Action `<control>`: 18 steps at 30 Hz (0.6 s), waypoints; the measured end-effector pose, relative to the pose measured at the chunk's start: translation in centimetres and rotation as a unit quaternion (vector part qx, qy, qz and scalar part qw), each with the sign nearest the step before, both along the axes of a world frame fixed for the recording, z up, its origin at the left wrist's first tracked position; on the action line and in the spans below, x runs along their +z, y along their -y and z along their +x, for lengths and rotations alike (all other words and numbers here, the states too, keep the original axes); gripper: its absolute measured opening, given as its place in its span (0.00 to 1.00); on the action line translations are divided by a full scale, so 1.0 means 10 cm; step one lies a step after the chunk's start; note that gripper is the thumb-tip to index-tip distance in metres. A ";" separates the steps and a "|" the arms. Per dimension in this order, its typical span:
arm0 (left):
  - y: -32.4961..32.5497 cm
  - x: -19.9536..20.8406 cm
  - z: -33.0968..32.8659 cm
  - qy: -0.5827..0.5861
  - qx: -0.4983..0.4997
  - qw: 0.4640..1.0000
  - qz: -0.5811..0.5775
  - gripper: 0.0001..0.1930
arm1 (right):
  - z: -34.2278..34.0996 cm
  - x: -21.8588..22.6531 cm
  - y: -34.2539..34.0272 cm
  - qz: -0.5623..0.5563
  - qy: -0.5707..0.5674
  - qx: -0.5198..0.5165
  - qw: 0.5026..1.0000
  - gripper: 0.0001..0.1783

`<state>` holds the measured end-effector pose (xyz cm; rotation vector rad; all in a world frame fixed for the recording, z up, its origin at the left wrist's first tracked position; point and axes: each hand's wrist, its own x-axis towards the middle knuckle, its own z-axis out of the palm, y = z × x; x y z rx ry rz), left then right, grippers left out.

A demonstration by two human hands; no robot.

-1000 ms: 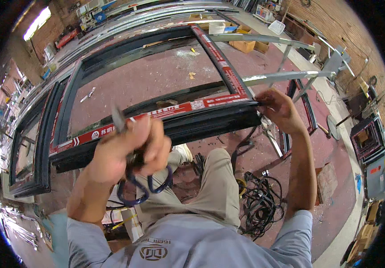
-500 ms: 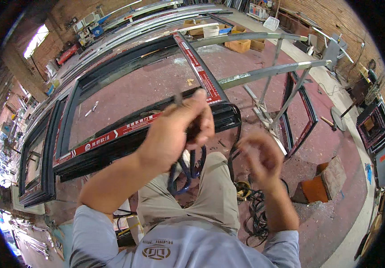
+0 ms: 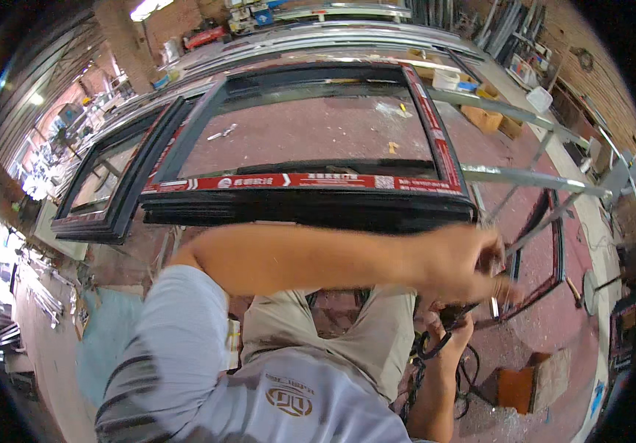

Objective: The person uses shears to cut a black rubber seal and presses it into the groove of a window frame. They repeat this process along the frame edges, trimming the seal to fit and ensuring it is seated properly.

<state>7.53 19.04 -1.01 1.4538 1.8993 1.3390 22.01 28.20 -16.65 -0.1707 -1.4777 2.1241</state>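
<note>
My left arm reaches across my body to the right. My left hand (image 3: 465, 262) is curled and smeared by motion; a small shiny tip shows below its fingers, but what it holds I cannot make out. Just beneath it, my right hand (image 3: 454, 325) is closed on a black rubber strip (image 3: 445, 343), partly hidden by the left hand. Loops of the strip hang beside my right leg toward the floor. In front of me lies a large black window frame (image 3: 310, 210) with red printed tape along its face.
A second, smaller dark frame (image 3: 115, 221) stands to the left. Metal rails (image 3: 532, 177) extend to the right of the large frame, with another frame (image 3: 558, 236) below them. An orange-brown box (image 3: 517, 390) sits on the floor at lower right. Long profiles (image 3: 347, 38) lie at the back.
My left hand has swung from the frame's near right corner down and right. My right hand has dropped lower and closed on the strip. The view has turned left.
</note>
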 end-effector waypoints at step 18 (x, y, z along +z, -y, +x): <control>-1.30 0.50 -0.97 -0.431 -0.224 0.756 -0.438 0.24 | -0.03 -0.17 0.08 0.075 0.110 0.084 0.987 0.30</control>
